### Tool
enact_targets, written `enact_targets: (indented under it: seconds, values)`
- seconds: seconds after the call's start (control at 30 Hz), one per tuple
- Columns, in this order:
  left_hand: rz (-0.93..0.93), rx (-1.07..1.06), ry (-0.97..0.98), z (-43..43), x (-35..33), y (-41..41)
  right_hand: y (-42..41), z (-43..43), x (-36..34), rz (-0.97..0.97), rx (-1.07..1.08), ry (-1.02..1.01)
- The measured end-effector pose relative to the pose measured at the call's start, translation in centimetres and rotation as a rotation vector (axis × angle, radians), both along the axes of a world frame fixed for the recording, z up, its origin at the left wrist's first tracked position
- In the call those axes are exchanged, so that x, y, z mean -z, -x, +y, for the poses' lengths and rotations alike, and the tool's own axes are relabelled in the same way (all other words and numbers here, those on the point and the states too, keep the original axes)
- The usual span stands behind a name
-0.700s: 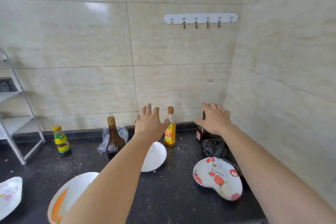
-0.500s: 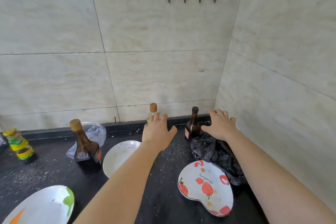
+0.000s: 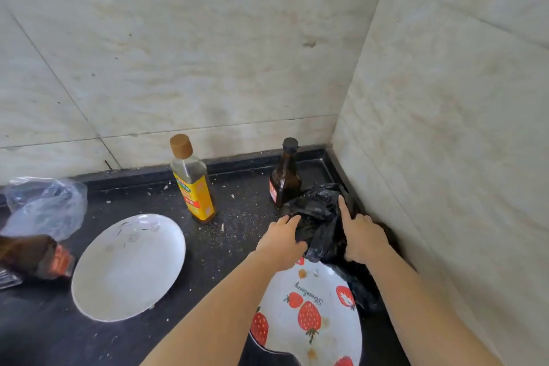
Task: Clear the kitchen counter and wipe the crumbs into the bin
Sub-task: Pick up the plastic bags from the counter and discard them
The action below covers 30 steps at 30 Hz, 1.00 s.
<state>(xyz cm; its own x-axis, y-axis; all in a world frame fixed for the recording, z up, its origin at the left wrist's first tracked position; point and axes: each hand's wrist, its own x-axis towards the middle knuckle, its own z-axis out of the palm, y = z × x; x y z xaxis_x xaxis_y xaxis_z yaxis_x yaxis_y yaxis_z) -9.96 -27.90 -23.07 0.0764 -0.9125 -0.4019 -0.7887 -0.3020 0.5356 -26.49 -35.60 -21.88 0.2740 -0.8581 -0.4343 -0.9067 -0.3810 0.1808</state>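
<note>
A crumpled black plastic bag (image 3: 318, 208) lies in the counter's back right corner. My left hand (image 3: 282, 242) grips its left side between fingers and thumb. My right hand (image 3: 361, 236) holds its right side, with the index finger stretched over the bag and the other fingers curled. Both forearms reach over a strawberry-patterned plate (image 3: 309, 321) that carries a few scraps. Pale crumbs (image 3: 225, 227) are scattered over the black counter (image 3: 237, 249).
A brown bottle (image 3: 285, 181) stands just behind the bag, a yellow oil bottle (image 3: 193, 187) to its left. A white plate (image 3: 127, 267) lies left of my arms. At the far left are a clear plastic bag (image 3: 44, 205) and another brown bottle (image 3: 29, 255). Tiled walls close the back and right.
My view dropped and moved closer to the corner. Both hands came down from hovering above the bottles onto the black bag and took hold of it.
</note>
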Motion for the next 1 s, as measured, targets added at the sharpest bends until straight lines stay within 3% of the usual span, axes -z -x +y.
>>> enact_targets:
  seconds: [0.2, 0.27, 0.37, 0.53, 0.67, 0.73, 0.8, 0.87, 1.0]
  values:
    - [0.115, -0.061, -0.012, -0.6, -0.1, 0.3, -0.4, -1.1, -0.7, -0.256, -0.041, 0.224]
    - [0.222, -0.116, 0.021, -0.9, -1.3, 0.0, -0.9, -1.5, -2.0, -0.531, 0.012, 0.281]
    - [0.403, -0.185, 0.096, -1.1, -3.8, -0.4, -2.3, -0.9, -5.6, -1.096, 0.15, 0.098]
    - [0.535, -0.283, 0.307, 0.6, -8.3, -2.8, -5.6, 1.0, -9.9, -1.436, 0.317, -0.017]
    - [0.717, -0.448, 0.416, 3.4, -11.7, -6.1, -9.1, 2.6, -12.3, -1.512, 0.407, -0.344]
    - [0.804, -0.477, 0.429, 4.9, -13.4, -7.9, -10.6, 3.5, -13.0, -1.413, 0.346, -0.576]
    - [0.779, -0.441, 0.414, 6.8, -14.6, -10.0, -12.6, 4.9, -13.4, -1.321, 0.282, -0.729]
    - [0.697, -0.385, 0.386, 7.7, -15.8, -11.1, -13.9, 5.6, -13.8, -1.298, 0.249, -0.734]
    - [0.516, -0.388, 0.483, 11.1, -19.1, -16.1, -19.7, 8.7, -15.5, -1.35, 0.163, -0.503]
